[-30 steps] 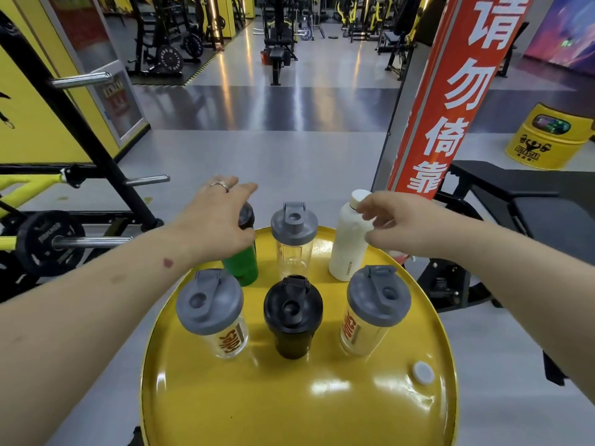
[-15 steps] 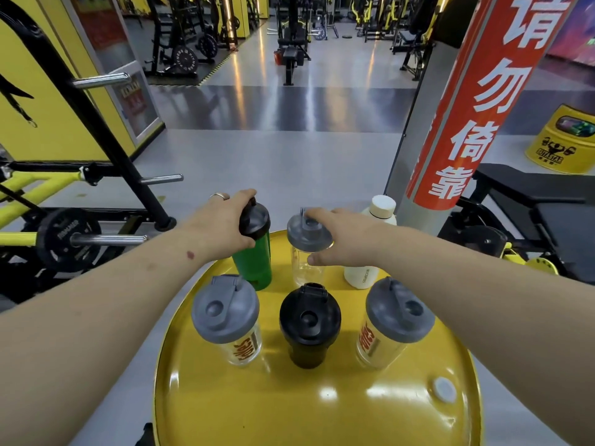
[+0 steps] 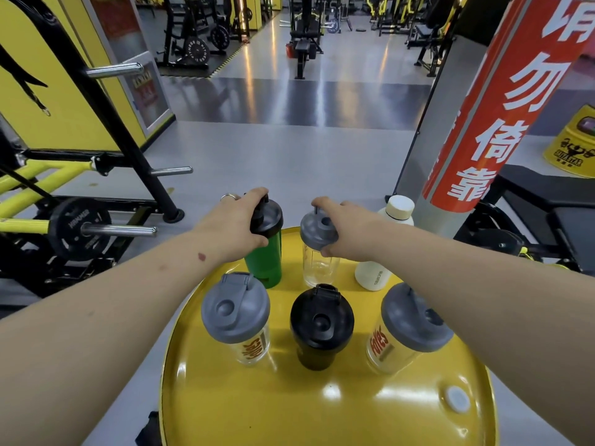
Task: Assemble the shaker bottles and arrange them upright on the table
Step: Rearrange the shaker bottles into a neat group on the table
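Several shaker bottles stand upright on a round yellow table (image 3: pixel 322 413). In the back row, my left hand (image 3: pixel 231 226) grips the black lid of the green bottle (image 3: pixel 264 262). My right hand (image 3: pixel 347 226) grips the grey lid of the clear bottle (image 3: pixel 317 268). A white bottle (image 3: pixel 383 252) with a cream cap stands at the back right, partly behind my right arm. In the front row stand a grey-lidded clear bottle (image 3: pixel 238 317), an all-black bottle (image 3: pixel 320 326), and a grey-lidded yellowish bottle (image 3: pixel 409 329).
A small white plug (image 3: pixel 457 399) sits in the table top near the right. A red pillar sign (image 3: pixel 502 101) rises behind the table at right, with a black bench (image 3: pixel 547 201) beyond. A weight rack with a plate (image 3: pixel 80 228) stands at left.
My right hand left the white bottle and moved left onto the clear bottle's grey lid. My left hand stayed on the green bottle's black lid.
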### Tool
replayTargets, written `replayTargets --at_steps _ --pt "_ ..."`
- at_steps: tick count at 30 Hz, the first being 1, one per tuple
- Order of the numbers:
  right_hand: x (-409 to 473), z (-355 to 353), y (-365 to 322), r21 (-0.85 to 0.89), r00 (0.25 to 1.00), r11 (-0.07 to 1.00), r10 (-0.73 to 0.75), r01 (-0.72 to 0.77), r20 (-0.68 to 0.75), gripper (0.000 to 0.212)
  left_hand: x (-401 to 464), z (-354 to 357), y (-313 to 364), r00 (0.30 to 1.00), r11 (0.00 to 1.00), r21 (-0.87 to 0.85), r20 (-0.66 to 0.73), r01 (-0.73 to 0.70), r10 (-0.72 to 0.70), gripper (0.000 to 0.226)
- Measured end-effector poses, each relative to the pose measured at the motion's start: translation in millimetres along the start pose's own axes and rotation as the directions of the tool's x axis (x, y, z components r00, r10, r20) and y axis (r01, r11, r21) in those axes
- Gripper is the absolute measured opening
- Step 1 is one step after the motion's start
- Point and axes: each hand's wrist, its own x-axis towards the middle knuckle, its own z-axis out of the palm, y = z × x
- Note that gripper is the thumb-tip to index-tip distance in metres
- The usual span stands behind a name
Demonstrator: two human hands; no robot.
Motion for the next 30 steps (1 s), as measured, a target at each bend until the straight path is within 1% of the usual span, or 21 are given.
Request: replayTargets --at_steps 4,9,13,20,23,25,27,28,29,30 --pt "-5 -1 6 0.018 1.0 1.0 0.0 0.0 -0.003 0.093 0 1 -2 1.0 1.0 -0.005 -0.004 0.0 0.0 0.096" --pt "-4 5 4 -0.033 1.0 0.999 -0.019 0.019 -0.014 0.093 -1 0 0 1.0 1.0 0.001 -0.006 -0.002 0.002 0.099" --pt "-3 6 2 -0.037 1.0 0.999 -0.016 0.016 -0.002 0.094 -3 2 -2 1.0 1.0 0.02 -0.002 0.002 -0.002 0.101" --pt "-10 1 4 -0.059 0.998 0.998 0.008 -0.005 0.057 0.107 -6 0 2 1.0 1.0 0.024 0.023 0.003 -0.004 0.103" --pt "-20 -9 6 -0.022 0.999 1.0 -0.009 0.01 0.053 0.1 -15 -7 8 0.999 0.999 0.01 0.021 0.037 -0.037 0.098" --pt "-28 -19 8 -0.004 1.0 1.0 -0.009 0.009 -0.004 0.088 -25 -16 13 0.997 0.997 0.041 -0.042 0.063 -0.061 0.093" --pt "-36 -30 15 0.004 0.985 1.0 0.001 0.0 -0.172 0.072 -39 -26 19 0.996 0.996 0.071 -0.077 0.049 -0.044 0.083" --pt "-39 -34 20 -0.021 0.957 1.0 -0.004 -0.002 -0.29 0.065 -47 -31 21 0.999 0.997 0.08 -0.052 0.019 -0.015 0.078" --pt "-42 -38 26 -0.059 0.913 0.998 -0.016 -0.01 -0.407 0.061 -56 -34 22 1.0 0.996 0.091 0.007 -0.017 0.016 0.075" --pt "-44 -41 33 -0.092 0.868 0.995 -0.023 -0.027 -0.495 0.056 -63 -36 21 0.995 0.994 0.1 0.089 -0.042 0.033 0.076"
